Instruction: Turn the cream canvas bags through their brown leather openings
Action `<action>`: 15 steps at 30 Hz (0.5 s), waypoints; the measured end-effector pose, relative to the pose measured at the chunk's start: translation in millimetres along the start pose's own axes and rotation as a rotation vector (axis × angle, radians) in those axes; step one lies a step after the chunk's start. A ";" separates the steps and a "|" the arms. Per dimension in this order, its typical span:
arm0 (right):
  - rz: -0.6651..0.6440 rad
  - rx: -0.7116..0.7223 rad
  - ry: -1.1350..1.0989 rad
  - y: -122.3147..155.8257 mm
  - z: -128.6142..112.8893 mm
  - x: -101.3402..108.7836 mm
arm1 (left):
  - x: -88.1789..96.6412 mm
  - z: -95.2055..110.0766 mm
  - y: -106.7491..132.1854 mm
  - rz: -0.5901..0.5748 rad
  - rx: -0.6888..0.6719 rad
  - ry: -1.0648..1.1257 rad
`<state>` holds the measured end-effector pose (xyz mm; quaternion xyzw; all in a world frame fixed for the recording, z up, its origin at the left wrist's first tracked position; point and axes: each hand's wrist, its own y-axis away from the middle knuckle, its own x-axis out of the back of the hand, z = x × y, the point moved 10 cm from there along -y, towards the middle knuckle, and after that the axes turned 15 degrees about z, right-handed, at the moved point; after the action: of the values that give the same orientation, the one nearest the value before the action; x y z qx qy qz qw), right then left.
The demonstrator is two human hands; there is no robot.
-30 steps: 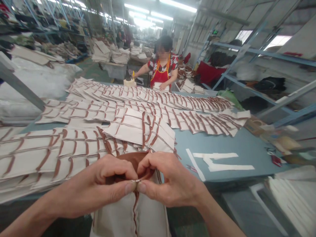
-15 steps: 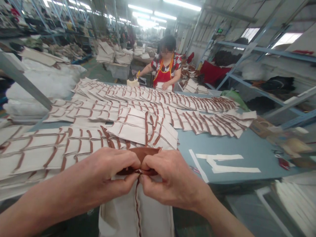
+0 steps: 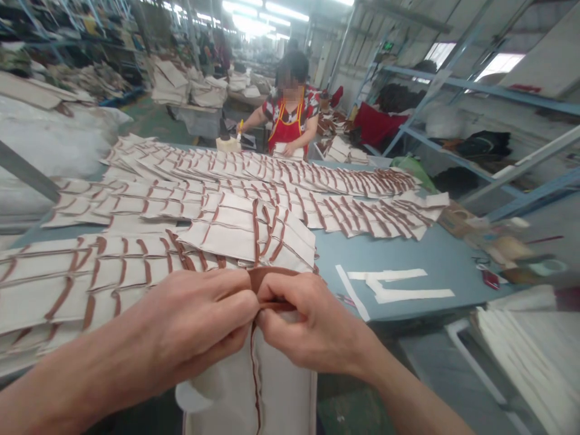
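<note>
While I look down from the head camera, my left hand (image 3: pixel 194 326) and right hand (image 3: pixel 312 332) meet thumb to thumb, both pinched shut on the brown band (image 3: pixel 272 277) at the top of a cream cloth bag (image 3: pixel 281 386), held upright at the near edge of the table (image 3: pixel 408 254). To do this well, I judge I should keep both grips close to the centre seam (image 3: pixel 254 374) and hold the edges level. Rows of finished bags (image 3: pixel 235 211) cover the table. A person in a red apron (image 3: pixel 290 130) works at the far end.
</note>
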<state>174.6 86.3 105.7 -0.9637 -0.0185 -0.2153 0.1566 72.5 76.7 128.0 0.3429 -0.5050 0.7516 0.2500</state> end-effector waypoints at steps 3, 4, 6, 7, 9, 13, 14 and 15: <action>-0.013 -0.169 -0.122 1.8 20.9 -5.6 | -8.1 -3.4 12.6 -0.018 -0.075 -0.067; -0.024 -0.217 -0.161 2.7 27.5 -8.6 | -10.3 -3.3 16.1 -0.030 -0.104 -0.086; -0.066 -0.299 -0.266 4.5 37.8 -16.6 | -11.4 -1.9 20.8 -0.031 -0.165 -0.146; -0.101 -0.340 -0.329 5.5 41.3 -21.9 | -11.0 -1.1 22.3 -0.028 -0.193 -0.173; -0.161 -0.402 -0.439 6.4 45.3 -30.7 | -10.2 -1.9 24.3 -0.031 -0.218 -0.195; -0.166 -0.469 -0.497 3.7 52.4 -37.7 | -9.8 -11.5 28.1 -0.030 -0.191 -0.159; -0.164 -0.482 -0.493 3.8 54.2 -39.0 | -10.8 -13.7 29.7 -0.031 -0.179 -0.133; -0.169 -0.494 -0.488 4.6 55.4 -40.7 | -11.9 -17.4 30.7 -0.032 -0.140 -0.102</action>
<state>160.8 100.4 39.7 -0.9906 -0.0822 0.0110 -0.1086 53.3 81.3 96.3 0.3705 -0.5630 0.6918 0.2592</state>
